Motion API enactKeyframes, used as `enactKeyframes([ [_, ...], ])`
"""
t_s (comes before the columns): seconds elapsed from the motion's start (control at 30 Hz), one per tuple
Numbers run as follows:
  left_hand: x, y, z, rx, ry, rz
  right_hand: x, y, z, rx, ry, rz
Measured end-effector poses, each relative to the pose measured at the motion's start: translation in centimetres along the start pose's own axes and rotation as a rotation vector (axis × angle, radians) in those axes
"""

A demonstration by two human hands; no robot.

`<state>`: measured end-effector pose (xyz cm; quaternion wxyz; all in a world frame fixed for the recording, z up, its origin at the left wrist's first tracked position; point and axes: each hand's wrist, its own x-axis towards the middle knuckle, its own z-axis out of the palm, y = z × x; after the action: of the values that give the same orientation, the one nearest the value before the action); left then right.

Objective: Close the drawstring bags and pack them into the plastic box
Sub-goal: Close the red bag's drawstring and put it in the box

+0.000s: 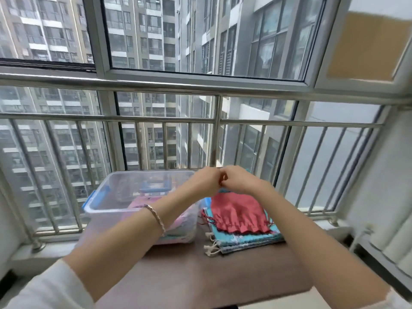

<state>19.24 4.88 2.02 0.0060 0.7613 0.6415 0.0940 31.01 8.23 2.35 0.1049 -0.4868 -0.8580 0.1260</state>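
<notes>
A clear plastic box (pixel 107 210) with blue clips stands on the left of a small brown table (pixel 189 275); pink fabric lies inside it. To its right a red drawstring bag (pixel 238 217) lies on top of a stack of turquoise bags (pixel 245 240) with cream cords. My left hand (pixel 205 181) and my right hand (pixel 238 179) meet above the far end of the red bag, fingers curled and touching each other. Something small and reddish shows between them; whether they pinch the bag's cord is hidden.
A steel railing (pixel 214 121) and a large window stand directly behind the table. A white wall (pixel 379 197) is at the right. A blue-rimmed lid (pixel 156 186) shows through the box's far side.
</notes>
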Motion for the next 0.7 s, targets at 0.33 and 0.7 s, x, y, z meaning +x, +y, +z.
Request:
enactKeyframes([
  [0.33, -0.8, 4.4, 11.4, 0.333, -0.338, -0.076, -7.3, 12.8, 8.1, -0.159, -0.110, 0.352],
  [0.7, -1.2, 3.0, 13.4, 0.136, -0.182, -0.085, -6.7, 14.2, 9.7, -0.008, -0.086, 0.394],
])
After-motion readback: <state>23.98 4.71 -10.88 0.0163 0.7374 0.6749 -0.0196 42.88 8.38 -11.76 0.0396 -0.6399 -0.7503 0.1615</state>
